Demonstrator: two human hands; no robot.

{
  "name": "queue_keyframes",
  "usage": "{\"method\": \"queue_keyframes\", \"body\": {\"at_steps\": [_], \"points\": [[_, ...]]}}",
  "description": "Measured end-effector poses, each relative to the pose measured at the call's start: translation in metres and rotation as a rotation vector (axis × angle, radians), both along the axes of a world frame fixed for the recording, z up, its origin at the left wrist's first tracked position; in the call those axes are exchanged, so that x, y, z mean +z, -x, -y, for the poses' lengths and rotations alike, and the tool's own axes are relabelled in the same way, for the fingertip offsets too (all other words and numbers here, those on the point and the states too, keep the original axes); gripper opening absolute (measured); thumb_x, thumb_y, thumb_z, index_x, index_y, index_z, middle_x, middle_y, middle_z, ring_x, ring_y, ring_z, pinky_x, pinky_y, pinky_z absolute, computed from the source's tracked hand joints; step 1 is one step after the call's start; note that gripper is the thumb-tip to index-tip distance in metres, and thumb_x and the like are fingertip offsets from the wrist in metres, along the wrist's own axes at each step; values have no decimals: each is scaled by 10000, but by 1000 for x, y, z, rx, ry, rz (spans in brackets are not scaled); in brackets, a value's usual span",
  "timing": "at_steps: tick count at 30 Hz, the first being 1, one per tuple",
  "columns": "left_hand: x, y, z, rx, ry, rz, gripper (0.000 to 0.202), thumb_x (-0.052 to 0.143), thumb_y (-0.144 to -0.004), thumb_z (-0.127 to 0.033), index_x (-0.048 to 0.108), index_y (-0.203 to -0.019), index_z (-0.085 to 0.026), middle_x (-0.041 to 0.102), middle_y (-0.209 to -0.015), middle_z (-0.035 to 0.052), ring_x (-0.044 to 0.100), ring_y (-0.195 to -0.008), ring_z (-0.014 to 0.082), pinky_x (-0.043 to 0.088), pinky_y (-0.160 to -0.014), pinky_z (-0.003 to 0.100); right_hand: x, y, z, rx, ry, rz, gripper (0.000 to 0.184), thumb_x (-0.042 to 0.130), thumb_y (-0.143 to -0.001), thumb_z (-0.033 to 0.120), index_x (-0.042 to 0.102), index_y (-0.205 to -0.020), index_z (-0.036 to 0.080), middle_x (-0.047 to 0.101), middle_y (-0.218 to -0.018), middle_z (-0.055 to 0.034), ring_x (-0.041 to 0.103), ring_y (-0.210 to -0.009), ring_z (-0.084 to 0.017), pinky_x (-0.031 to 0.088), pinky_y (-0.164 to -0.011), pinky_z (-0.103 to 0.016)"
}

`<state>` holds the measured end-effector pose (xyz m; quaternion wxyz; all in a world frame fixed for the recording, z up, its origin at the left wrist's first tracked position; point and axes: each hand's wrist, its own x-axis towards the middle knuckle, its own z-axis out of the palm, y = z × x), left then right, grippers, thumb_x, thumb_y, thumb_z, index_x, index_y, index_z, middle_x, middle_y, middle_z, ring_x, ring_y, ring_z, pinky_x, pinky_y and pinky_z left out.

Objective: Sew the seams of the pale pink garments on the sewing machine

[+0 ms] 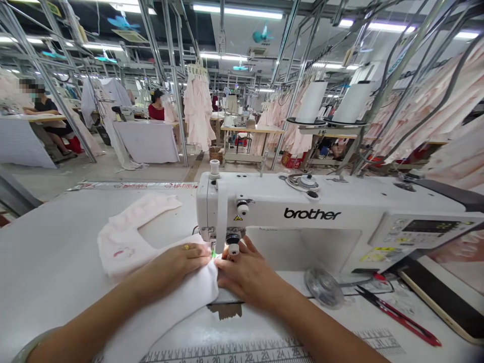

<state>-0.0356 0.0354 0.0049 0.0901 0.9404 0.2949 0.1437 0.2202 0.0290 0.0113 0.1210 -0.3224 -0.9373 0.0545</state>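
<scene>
A white Brother sewing machine [325, 214] stands on the white table [49, 252]. Pale pink and white fabric [128, 242] lies under its needle and spreads to the left. My left hand [181, 262] lies flat on the fabric just left of the presser foot, fingers stretched toward the needle. My right hand [242, 275] presses on the fabric right beneath the needle head, fingers together and laid on the cloth. The two hands nearly touch at the needle.
Red-handled thread snips [397, 312] and a metal bobbin disc [324, 287] lie on the table to the right. A ruler strip [242, 350] runs along the front edge. Two thread cones [333, 101] stand behind. Other people sit at distant tables among hanging pink garments [198, 108].
</scene>
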Motion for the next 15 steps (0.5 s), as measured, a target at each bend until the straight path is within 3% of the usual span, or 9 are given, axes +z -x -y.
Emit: {"method": "queue_keyframes", "body": {"at_steps": [8,12,15], "points": [[-11,0,-7,79,9,-2,417,476,-948,-117,563,-1336,-243,599,-1358,43,559,-1251,209,457,-1077,348,-6,-2,-4,39,-70,-107,207,535,-984,393,626,-1002,207,626,-981,-44,496,-1066,-214,198,-1114,-398],[-11,0,-4,86,-2,-6,459,454,-931,-70,545,-1345,-244,572,-1388,40,530,-1280,195,434,-1097,348,-7,-2,-3,95,-132,-195,209,546,-979,379,665,-990,208,653,-889,-30,517,-950,-203,282,-1042,-374],[-7,-2,3,83,-41,-7,517,407,-903,-12,543,-1341,-251,581,-1378,39,512,-1297,188,331,-1166,401,-6,-1,-1,131,-186,-244,270,530,-985,404,687,-950,188,651,-801,-35,511,-837,-195,344,-953,-359]]}}
